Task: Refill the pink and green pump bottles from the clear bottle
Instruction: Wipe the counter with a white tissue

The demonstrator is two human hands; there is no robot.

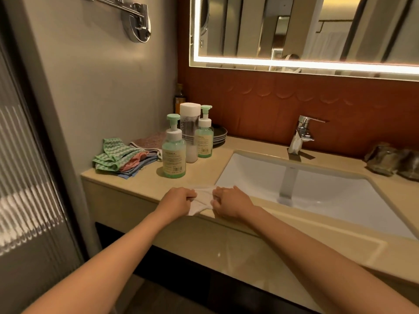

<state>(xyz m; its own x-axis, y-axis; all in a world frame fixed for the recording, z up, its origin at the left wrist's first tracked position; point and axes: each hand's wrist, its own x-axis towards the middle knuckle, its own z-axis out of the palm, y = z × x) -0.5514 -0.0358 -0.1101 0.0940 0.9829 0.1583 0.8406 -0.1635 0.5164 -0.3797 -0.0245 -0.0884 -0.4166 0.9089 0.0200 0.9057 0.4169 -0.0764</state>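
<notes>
Gripping a white cloth (203, 197) at the tabletop's (204, 171) front edge, left hand (179, 197) and right hand (231, 202) each curl fingers round it. Clear bottle (192, 130) stands upright farther back, between nearer pump bottle (173, 152) and farther pump bottle (204, 139), left of the sink (249, 173).

Mid-left of frame: capped bottle (190, 129) standing on the bench (204, 165) between near pump bottle (173, 155) and far pump bottle (204, 139). Cloths (118, 158) lying left of them, plates (220, 135) sitting behind, sink (317, 184) lying right.
</notes>
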